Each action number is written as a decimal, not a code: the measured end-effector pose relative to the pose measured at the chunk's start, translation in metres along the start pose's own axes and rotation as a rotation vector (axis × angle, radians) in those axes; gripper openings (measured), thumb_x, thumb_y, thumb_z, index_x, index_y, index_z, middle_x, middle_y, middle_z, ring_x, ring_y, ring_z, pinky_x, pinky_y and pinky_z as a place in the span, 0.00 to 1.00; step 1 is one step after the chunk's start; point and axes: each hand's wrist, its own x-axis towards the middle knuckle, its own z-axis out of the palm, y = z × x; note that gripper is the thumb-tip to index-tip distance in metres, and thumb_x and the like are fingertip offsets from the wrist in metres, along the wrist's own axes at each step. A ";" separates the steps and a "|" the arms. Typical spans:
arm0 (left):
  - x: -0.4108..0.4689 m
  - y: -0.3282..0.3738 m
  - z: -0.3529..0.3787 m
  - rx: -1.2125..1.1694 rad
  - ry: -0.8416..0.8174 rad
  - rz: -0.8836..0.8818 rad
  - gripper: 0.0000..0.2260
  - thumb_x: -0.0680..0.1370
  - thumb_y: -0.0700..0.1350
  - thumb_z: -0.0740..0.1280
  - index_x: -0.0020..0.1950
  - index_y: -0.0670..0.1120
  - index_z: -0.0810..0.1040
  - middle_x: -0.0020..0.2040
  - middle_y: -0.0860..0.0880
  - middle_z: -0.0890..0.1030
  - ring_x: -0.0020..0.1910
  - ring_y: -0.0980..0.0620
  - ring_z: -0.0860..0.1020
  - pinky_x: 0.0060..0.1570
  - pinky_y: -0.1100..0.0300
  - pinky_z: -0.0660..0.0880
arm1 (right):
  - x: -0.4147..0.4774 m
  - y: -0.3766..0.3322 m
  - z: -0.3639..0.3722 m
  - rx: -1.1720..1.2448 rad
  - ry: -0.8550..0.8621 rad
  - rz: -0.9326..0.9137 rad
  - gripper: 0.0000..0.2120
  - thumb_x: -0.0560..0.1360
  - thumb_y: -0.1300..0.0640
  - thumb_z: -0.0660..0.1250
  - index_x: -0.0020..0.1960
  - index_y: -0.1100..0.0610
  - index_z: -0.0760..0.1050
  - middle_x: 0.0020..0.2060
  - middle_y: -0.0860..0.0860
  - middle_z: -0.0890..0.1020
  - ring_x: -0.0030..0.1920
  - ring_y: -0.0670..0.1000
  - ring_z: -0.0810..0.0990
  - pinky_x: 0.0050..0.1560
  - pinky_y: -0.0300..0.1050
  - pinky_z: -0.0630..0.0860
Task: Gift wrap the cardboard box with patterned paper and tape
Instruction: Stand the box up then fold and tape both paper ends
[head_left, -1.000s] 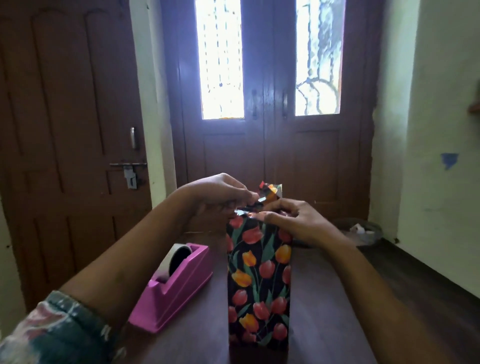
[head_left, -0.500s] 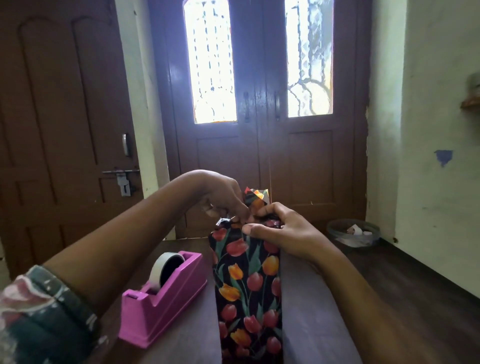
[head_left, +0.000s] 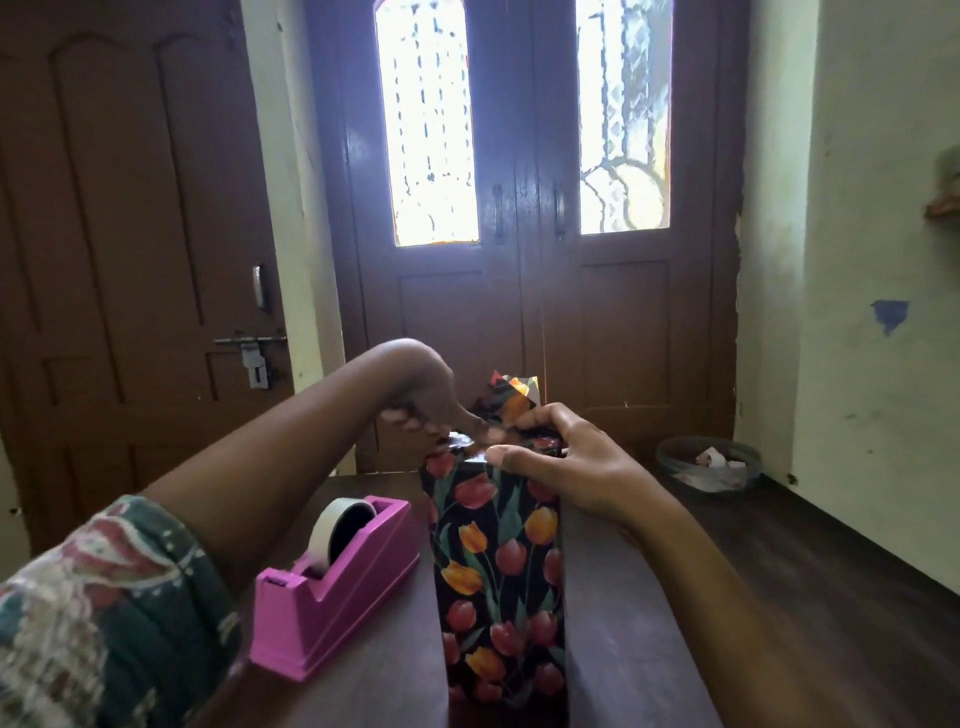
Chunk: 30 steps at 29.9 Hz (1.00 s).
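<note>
Nearest to us, our patterned sleeve (head_left: 93, 597) is showing at the lower left of the box. The wrapped cardboard box (head_left: 498, 561) is standing upright on the dark wooden table (head_left: 634, 649), covered in black paper printed with red and orange tulips. Just to the left of the box, apart from it, a pink tape dispenser (head_left: 358, 592) is sitting on the table with its roll (head_left: 324, 535) in place.

At the top of the box, our right hand (head_left: 582, 462) is gripping it: the thumb is lying along the near top edge and the fingers are curling over the top. Our left hand (head_left: 431, 400) is reaching in from the box's left, its fingers curling and pinching a shiny strip of tape (head_left: 462, 441) at that top edge; the hand is blurring slightly.

Behind our fingers, a loose paper flap (head_left: 511, 389) is sticking up from the box's far side. Beyond the box to the right, a basket (head_left: 675, 457) is resting on the floor, and behind the box a double door (head_left: 519, 322) is glowing through glass panes.
</note>
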 end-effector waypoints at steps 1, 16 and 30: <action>0.001 -0.006 0.002 -0.045 -0.001 0.004 0.21 0.76 0.59 0.61 0.35 0.42 0.70 0.30 0.48 0.68 0.26 0.53 0.63 0.27 0.64 0.61 | 0.001 0.000 0.001 0.002 0.007 0.002 0.28 0.64 0.38 0.72 0.59 0.49 0.70 0.51 0.46 0.77 0.51 0.47 0.79 0.53 0.48 0.78; -0.021 -0.005 0.038 -0.673 0.153 0.280 0.31 0.71 0.57 0.71 0.68 0.48 0.63 0.53 0.51 0.73 0.48 0.52 0.76 0.37 0.60 0.75 | -0.001 0.000 0.007 0.053 0.012 -0.037 0.38 0.64 0.40 0.73 0.64 0.42 0.53 0.56 0.46 0.71 0.61 0.52 0.74 0.63 0.54 0.72; -0.002 -0.047 0.042 -0.867 0.044 0.451 0.18 0.67 0.47 0.73 0.55 0.48 0.77 0.53 0.46 0.79 0.46 0.49 0.79 0.46 0.56 0.77 | -0.006 -0.003 0.004 0.083 0.022 -0.012 0.41 0.67 0.43 0.72 0.71 0.47 0.50 0.51 0.41 0.67 0.57 0.49 0.72 0.60 0.46 0.72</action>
